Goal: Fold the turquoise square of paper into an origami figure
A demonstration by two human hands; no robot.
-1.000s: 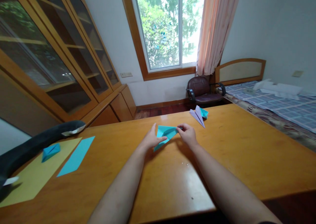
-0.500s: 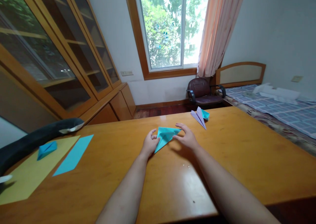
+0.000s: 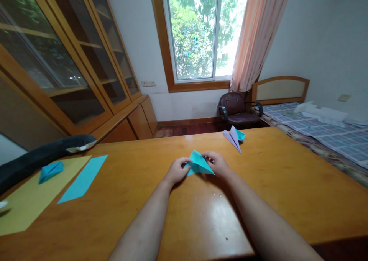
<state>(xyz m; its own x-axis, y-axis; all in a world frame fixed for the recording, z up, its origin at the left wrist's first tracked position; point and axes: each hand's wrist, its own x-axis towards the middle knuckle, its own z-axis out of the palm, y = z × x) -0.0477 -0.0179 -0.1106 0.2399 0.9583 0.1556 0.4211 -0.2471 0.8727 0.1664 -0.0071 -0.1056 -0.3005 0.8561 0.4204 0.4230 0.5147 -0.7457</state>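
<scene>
Teal folded paper [image 3: 199, 164], creased to a triangle, sits near the middle of the wooden table [image 3: 287, 184], and we hold it from both sides. Our left hand [image 3: 176, 170] pinches its edge at nine o'clock, fingers closed on it; our right hand [image 3: 217, 163] grips the edge at three o'clock likewise. At one o'clock from it lies a lilac paper plane [image 3: 232, 139] touching another teal piece. Well apart at nine o'clock lie a blue strip [image 3: 82, 178] and yellow sheet [image 3: 31, 199].

Left hand [image 3: 176, 170] covering the folded paper's [image 3: 199, 164] left corner, dark plush toy [image 3: 43, 155] cut off at left edge, yellow sheet [image 3: 34, 196] clipped too
</scene>
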